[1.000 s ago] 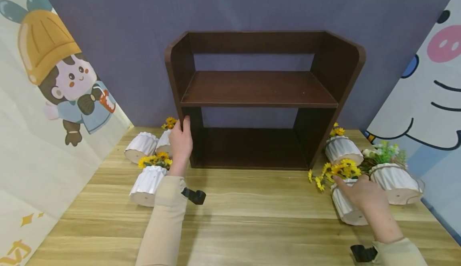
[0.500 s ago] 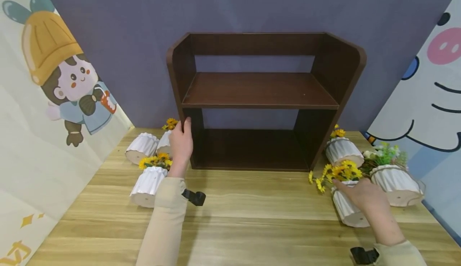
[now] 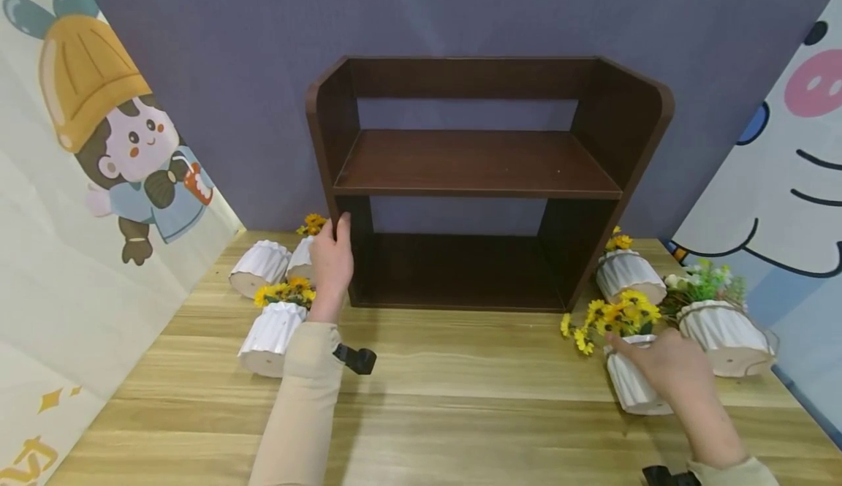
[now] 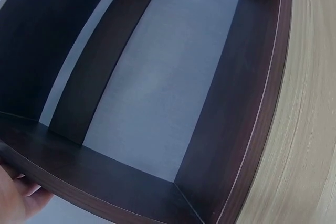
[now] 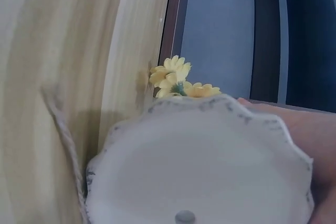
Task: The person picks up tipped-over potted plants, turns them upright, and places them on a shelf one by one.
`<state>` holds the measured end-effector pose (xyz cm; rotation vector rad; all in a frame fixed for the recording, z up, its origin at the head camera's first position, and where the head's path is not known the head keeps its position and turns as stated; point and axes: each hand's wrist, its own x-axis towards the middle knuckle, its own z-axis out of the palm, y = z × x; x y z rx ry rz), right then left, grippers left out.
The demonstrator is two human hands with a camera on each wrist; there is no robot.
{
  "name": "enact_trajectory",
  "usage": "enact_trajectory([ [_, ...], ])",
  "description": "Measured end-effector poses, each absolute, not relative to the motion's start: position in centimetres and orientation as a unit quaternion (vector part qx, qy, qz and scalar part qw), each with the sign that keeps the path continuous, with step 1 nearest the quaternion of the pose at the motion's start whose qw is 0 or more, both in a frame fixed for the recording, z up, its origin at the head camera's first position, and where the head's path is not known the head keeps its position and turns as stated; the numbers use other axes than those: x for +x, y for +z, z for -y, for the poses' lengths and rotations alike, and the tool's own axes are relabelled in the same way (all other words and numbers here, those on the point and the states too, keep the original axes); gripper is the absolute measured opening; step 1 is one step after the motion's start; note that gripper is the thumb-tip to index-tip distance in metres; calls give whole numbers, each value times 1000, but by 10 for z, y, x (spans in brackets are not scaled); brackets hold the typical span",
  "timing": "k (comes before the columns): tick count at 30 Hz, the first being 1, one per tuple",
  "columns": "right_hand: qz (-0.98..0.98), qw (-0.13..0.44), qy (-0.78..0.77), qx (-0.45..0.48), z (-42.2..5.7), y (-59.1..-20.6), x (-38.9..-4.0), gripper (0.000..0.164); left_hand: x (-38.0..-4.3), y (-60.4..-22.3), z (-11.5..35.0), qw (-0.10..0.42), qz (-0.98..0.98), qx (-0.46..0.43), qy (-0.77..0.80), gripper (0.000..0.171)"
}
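Note:
A dark brown two-tier shelf (image 3: pixel 476 164) stands against the wall in the head view. My left hand (image 3: pixel 332 263) grips the front edge of its left side panel, thumb on the edge; in the left wrist view, the fingers (image 4: pixel 38 196) curl at the panel's outer face. My right hand (image 3: pixel 677 369) holds a white fluted flower pot (image 3: pixel 630 382) by its side, right of the shelf. Yellow flowers (image 3: pixel 621 314) lean out of that pot toward the shelf. The right wrist view shows the pot's pale base (image 5: pixel 199 166) with a small hole, hiding most of the fingers.
Two more potted plants lie on their sides at the right: a white pot (image 3: pixel 628 275) beside the shelf and a larger pot (image 3: pixel 723 340) with greenery. Several white pots lie left of my forearm, one in front (image 3: pixel 271 340). Everything rests on a wooden table (image 3: pixel 454 398).
My right hand has shifted slightly down and right in the head view, and the held pot's flowers have tipped a little. My left hand keeps its grip on the shelf.

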<state>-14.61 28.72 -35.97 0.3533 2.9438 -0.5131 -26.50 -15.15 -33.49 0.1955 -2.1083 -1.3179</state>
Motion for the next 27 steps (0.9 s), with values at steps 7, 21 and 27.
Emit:
enact_trajectory([
  [7,-980,24,-164,108,-283,-361,-138,71,-266,-337,151,313,803,76,-502,51],
  [21,-966,-130,-187,120,-275,-366,-140,105,-268,-336,152,320,804,75,-496,53],
  [27,-948,-192,-219,127,-268,-375,-144,99,-266,-337,153,321,804,74,-495,53],
])
